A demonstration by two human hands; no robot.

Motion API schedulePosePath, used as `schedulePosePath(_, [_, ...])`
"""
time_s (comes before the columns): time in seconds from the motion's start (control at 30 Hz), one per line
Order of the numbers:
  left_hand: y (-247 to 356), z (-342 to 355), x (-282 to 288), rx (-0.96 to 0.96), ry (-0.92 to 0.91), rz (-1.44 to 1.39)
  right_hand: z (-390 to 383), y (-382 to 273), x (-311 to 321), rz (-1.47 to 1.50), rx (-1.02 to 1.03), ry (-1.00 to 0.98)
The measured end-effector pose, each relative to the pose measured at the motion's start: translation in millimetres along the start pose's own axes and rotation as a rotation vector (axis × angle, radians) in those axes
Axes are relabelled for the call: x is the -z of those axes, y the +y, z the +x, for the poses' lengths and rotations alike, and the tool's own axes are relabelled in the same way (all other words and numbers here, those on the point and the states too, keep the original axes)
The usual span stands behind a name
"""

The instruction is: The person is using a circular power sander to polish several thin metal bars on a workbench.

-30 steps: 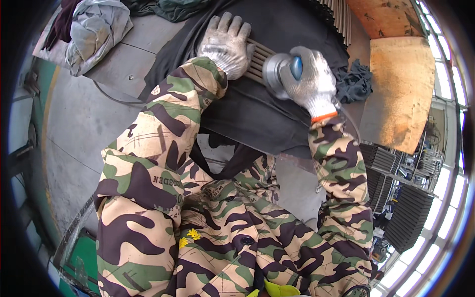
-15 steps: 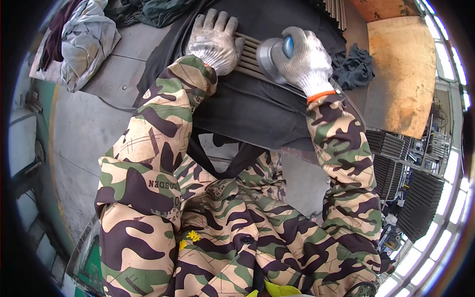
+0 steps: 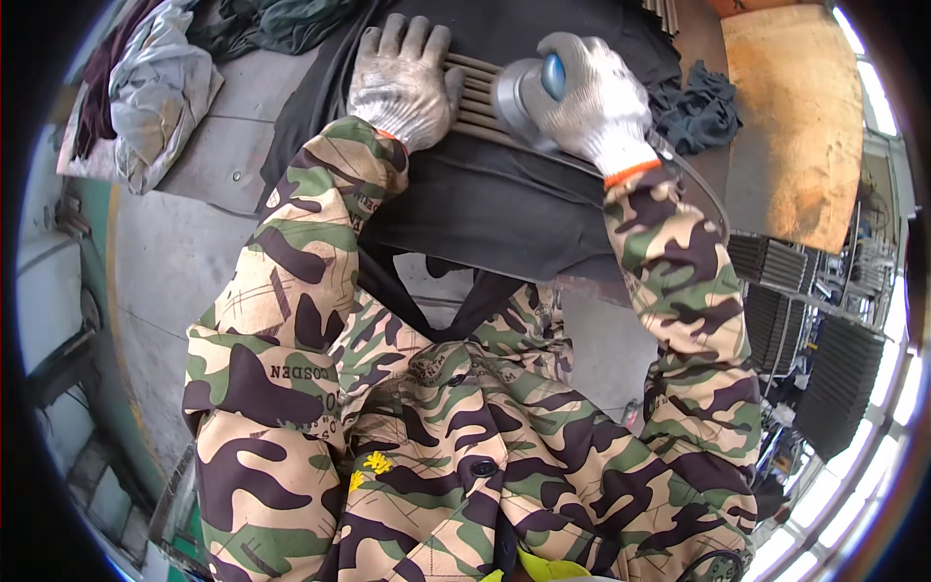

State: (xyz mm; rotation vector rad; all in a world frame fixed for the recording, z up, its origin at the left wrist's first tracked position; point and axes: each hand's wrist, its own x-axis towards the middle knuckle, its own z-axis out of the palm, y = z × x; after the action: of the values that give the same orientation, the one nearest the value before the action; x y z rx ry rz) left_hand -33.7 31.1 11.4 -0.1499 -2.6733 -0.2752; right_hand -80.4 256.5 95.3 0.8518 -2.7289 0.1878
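Note:
Several thin grey rods or slats (image 3: 476, 98) lie side by side on a black cloth (image 3: 475, 194) over the table. My left hand (image 3: 402, 82), in a whitish knit glove, rests flat on their left end with its fingers stretched forward. In my right hand (image 3: 593, 92), gloved alike, is a round palm sander (image 3: 511, 97) with a grey skirt and a blue part (image 3: 554, 76) showing by the thumb. My fingers wrap over its top, and its disc sits on the right part of the rods. The face beneath the disc is hidden.
Pale grey cloth (image 3: 165, 97) hangs over the table's left end, with dark green cloth (image 3: 276, 24) behind. A crumpled dark rag (image 3: 700, 109) lies right of my right hand, before a worn wooden board (image 3: 795, 126). A hose (image 3: 700, 182) curves by my right wrist. Stacked dark slats (image 3: 836, 393) stand at right.
Both hands appear slightly further left in the picture, as does the sander, while the surroundings have shifted a little too. My left hand stays flat on the rods and my right keeps its grip.

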Motion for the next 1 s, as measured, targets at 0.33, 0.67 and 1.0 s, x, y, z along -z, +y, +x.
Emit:
schedulePosePath(0.33, [-7.6,-2.2,-6.6,-0.044,0.005,0.052,-4.8,12.8,-2.7,-0.042,-0.079,-0.015])
schedulePosePath(0.67, [-3.4,-0.8,4.6,-0.077,-0.046,0.063,0.3,16.0,6.8,0.021,-0.085,-0.023])
schedulePosePath(1.0, [-1.8,0.4,-18.0,-0.178,0.043,0.009,-9.8,22.3,17.2,0.058,-0.157,-0.035])
